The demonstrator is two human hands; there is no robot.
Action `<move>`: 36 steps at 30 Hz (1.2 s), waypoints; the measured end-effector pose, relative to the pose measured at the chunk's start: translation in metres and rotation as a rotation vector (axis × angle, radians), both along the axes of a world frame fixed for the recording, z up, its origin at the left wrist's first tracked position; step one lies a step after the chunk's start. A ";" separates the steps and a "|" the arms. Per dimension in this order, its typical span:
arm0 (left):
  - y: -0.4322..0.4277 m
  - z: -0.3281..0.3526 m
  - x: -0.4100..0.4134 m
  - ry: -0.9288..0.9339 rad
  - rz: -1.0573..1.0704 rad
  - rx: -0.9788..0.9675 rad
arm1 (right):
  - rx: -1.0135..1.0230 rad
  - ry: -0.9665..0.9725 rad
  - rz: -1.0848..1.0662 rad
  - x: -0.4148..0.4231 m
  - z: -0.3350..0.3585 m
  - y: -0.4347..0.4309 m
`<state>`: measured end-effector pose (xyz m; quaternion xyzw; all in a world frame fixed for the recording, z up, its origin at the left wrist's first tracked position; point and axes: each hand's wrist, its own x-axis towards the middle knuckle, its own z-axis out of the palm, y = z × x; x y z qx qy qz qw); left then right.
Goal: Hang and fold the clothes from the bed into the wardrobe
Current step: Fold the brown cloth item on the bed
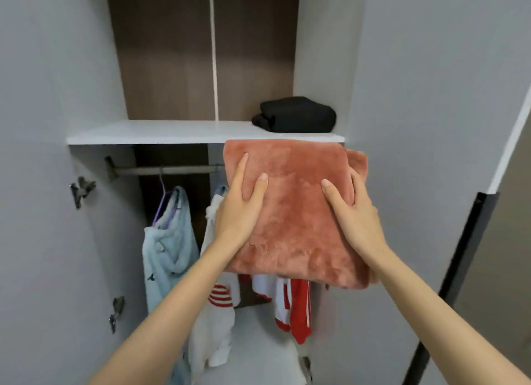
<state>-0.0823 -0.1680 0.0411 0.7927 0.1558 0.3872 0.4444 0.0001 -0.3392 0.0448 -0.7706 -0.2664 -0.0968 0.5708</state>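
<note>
A folded pink fleece garment (296, 212) is held up in front of the open wardrobe, its top edge level with the front of the white shelf (161, 133). My left hand (244, 203) grips its left side, thumb on top and fingers hidden underneath. My right hand (355, 209) grips its right side the same way. A folded black garment (296, 114) lies at the right end of the shelf.
Below the shelf a rail (161, 170) carries a pale blue fleece garment (169, 235) on a purple hanger, a white garment (214, 313) with red stripes and a red-and-white garment (293, 301). Open wardrobe doors stand on both sides, with hinges (82, 189) on the left.
</note>
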 end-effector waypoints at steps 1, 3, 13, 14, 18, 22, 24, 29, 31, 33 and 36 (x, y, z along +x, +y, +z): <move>0.007 0.012 0.005 -0.011 0.032 0.006 | 0.003 -0.018 0.033 0.011 0.012 0.009; 0.023 0.036 0.014 -0.023 0.086 0.013 | -0.002 -0.043 0.102 0.030 0.037 0.027; 0.113 0.130 0.054 -0.034 0.245 0.075 | -0.038 -0.157 0.304 0.115 0.142 0.142; 0.126 0.138 0.060 -0.039 0.240 0.080 | -0.043 -0.150 0.314 0.124 0.150 0.154; 0.180 0.165 0.093 -0.015 0.256 0.125 | -0.040 -0.116 0.354 0.162 0.176 0.205; 0.236 0.188 0.136 0.044 0.250 0.148 | -0.031 -0.098 0.365 0.205 0.197 0.257; 0.263 0.195 0.159 0.070 0.244 0.155 | -0.044 -0.080 0.356 0.228 0.201 0.283; 0.321 0.188 0.224 0.185 0.309 0.165 | -0.109 -0.005 0.315 0.284 0.190 0.341; 0.334 0.180 0.248 0.244 0.324 0.148 | -0.107 -0.015 0.235 0.303 0.183 0.361; 0.343 0.174 0.266 0.285 0.320 0.153 | -0.112 -0.070 0.120 0.316 0.180 0.376; 0.353 0.177 0.280 0.335 0.345 0.239 | -0.189 -0.299 -0.038 0.328 0.181 0.392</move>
